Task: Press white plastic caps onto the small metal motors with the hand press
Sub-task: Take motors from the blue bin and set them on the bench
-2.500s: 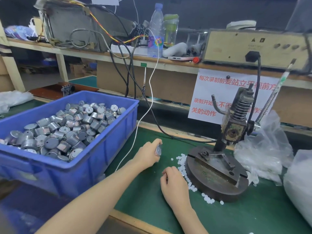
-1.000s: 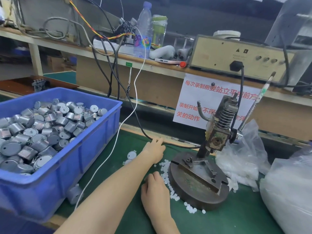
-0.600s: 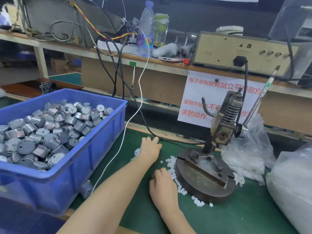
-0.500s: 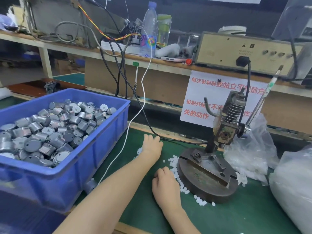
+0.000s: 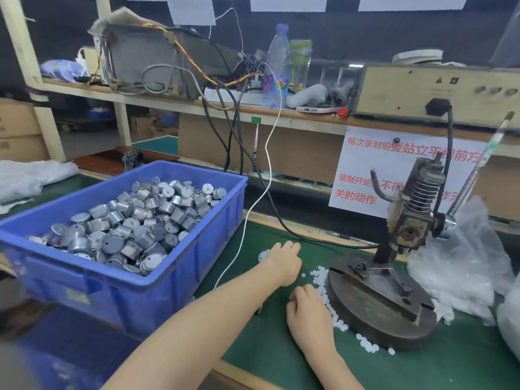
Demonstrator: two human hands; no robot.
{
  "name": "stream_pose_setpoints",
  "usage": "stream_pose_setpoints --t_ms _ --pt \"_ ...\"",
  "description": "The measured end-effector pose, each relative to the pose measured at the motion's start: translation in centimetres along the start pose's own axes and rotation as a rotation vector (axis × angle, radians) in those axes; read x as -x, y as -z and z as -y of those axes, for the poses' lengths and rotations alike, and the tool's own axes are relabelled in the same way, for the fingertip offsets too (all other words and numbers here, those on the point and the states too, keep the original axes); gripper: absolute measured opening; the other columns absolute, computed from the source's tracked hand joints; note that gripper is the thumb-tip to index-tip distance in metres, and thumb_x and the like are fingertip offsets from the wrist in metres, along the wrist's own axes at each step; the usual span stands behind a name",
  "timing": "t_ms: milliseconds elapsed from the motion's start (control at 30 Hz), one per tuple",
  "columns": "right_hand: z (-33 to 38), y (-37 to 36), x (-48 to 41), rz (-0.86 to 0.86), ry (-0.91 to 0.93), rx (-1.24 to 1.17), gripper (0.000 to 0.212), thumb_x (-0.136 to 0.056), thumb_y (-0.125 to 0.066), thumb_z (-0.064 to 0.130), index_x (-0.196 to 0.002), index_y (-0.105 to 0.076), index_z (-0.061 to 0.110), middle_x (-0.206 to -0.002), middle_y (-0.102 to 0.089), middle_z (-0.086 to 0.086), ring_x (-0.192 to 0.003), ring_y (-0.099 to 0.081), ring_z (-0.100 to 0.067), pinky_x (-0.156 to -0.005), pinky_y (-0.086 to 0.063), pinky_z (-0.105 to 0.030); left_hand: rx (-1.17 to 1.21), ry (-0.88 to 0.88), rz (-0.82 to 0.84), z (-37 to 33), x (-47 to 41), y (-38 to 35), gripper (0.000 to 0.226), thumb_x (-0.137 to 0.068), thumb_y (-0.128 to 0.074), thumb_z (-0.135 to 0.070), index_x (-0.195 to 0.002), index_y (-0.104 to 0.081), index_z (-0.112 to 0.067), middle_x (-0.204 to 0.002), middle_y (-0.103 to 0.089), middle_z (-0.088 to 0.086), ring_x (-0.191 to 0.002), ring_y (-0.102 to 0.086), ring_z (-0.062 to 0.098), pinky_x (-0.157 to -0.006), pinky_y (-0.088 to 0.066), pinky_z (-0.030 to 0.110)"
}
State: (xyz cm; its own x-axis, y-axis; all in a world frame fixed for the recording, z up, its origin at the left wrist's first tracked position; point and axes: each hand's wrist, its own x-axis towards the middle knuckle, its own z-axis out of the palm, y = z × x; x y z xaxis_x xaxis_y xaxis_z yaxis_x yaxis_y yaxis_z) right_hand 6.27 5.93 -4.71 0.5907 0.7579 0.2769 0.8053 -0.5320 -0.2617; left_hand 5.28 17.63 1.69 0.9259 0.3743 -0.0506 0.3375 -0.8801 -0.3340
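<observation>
On the far shelf, a water bottle stands left of a beige instrument box; a red-lettered sign hangs below.

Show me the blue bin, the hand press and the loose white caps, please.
blue bin [image 5: 135, 302]: head view, on its front wall.
hand press [image 5: 354, 302]: head view, on its round base.
white caps [image 5: 318, 274]: head view, on the cluster at the base's left edge.
</observation>
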Motion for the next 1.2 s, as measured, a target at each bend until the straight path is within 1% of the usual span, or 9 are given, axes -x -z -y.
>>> stream_pose_setpoints --t_ms 233,367,500,633,700,767,867,1033,1200 --pt "0.1 0.1 0.1 -0.024 0.008 -0.008 0.02 -0.094 -0.034 0.022 -0.101 -0.052 0.017 -0.103 -0.048 0.006 -0.096 -0.049 -0.013 -0.069 -0.039 -0.024 0.079 0.001 0.054 1.2 1.0 -0.5 0.055 -0.095 -0.033 -0.012 -0.148 -0.018 -0.016 -0.147 -0.025 0.011 -0.134 -0.025 0.029 -0.111 -0.022 0.041" --pt "0.1 0.1 0.1 -0.029 0.007 -0.007 0.02 -0.094 -0.033 0.023 -0.101 -0.051 0.018 -0.104 -0.048 0.006 -0.098 -0.048 -0.012 -0.071 -0.04 -0.024 0.15 0.031 0.096 2.4 1.5 0.0 0.056 -0.096 -0.033 -0.013 -0.148 -0.015 -0.019 -0.15 -0.022 0.01 -0.136 -0.022 0.028 -0.112 -0.021 0.041" --pt "0.1 0.1 0.1 -0.037 0.016 0.008 0.02 -0.095 -0.033 0.024 -0.101 -0.051 0.018 -0.104 -0.047 0.006 -0.099 -0.047 -0.012 -0.072 -0.042 -0.024 0.377 0.075 0.074 4.1 2.4 2.4 0.048 -0.098 -0.034 -0.018 -0.145 -0.028 -0.018 -0.146 -0.032 0.009 -0.131 -0.034 0.029 -0.105 -0.029 0.04" --pt "0.2 0.3 0.3 -0.088 0.048 -0.023 0.022 -0.095 -0.034 0.027 -0.103 -0.053 0.019 -0.105 -0.05 0.006 -0.1 -0.048 -0.013 -0.072 -0.041 -0.024 0.57 0.107 -0.119 6.6 4.4 6.7 0.035 -0.096 -0.038 -0.021 -0.127 -0.053 -0.013 -0.126 -0.05 0.008 -0.113 -0.05 0.025 -0.094 -0.042 0.036" --pt "0.7 1.0 0.8 -0.139 0.129 -0.039 0.02 -0.092 -0.046 0.031 -0.099 -0.058 0.016 -0.099 -0.055 0.003 -0.092 -0.054 -0.016 -0.067 -0.044 -0.025 0.549 0.169 -0.202 8.7 5.6 8.3 0.031 -0.095 -0.039 -0.022 -0.119 -0.057 -0.015 -0.118 -0.053 0.005 -0.106 -0.054 0.024 -0.089 -0.045 0.037" --pt "1.1 1.3 1.3 -0.224 0.333 -0.065 0.022 -0.075 -0.071 0.033 -0.083 -0.064 0.015 -0.079 -0.058 0.003 -0.069 -0.059 -0.016 -0.05 -0.045 -0.023 0.482 0.262 -0.22 11.3 7.0 8.8 0.029 -0.094 -0.04 -0.022 -0.115 -0.059 -0.015 -0.114 -0.054 0.006 -0.104 -0.054 0.026 -0.088 -0.045 0.037" --pt "1.9 1.4 1.6 -0.257 0.591 0.027 0.035 -0.054 -0.082 0.046 -0.075 -0.065 0.023 -0.067 -0.054 0.01 -0.055 -0.054 -0.01 -0.044 -0.04 -0.016 0.388 0.461 -0.136 15.6 9.0 7.9 0.032 -0.093 -0.04 -0.023 -0.119 -0.055 -0.011 -0.123 -0.051 0.013 -0.11 -0.049 0.03 -0.088 -0.042 0.035" --pt "2.4 1.4 1.3 -0.206 0.63 0.034 0.053 -0.055 -0.08 0.054 -0.098 -0.07 0.026 -0.079 -0.061 0.011 -0.059 -0.057 -0.007 -0.051 -0.045 -0.012 0.291 0.733 0.297 17.3 13.1 3.0 0.058 -0.096 -0.035 -0.044 -0.146 -0.021 -0.016 -0.154 -0.01 0.016 -0.14 -0.012 0.037 -0.112 -0.022 0.047" --pt "3.5 1.2 0.5 -0.201 0.567 0.087 0.05 -0.045 -0.088 0.046 -0.088 -0.074 0.025 -0.074 -0.061 0.008 -0.055 -0.056 -0.009 -0.048 -0.043 -0.012 0.255 0.696 0.413 16.1 13.0 1.8 0.047 -0.101 -0.029 -0.036 -0.144 -0.026 -0.019 -0.15 -0.023 0.01 -0.138 -0.023 0.029 -0.108 -0.025 0.032"
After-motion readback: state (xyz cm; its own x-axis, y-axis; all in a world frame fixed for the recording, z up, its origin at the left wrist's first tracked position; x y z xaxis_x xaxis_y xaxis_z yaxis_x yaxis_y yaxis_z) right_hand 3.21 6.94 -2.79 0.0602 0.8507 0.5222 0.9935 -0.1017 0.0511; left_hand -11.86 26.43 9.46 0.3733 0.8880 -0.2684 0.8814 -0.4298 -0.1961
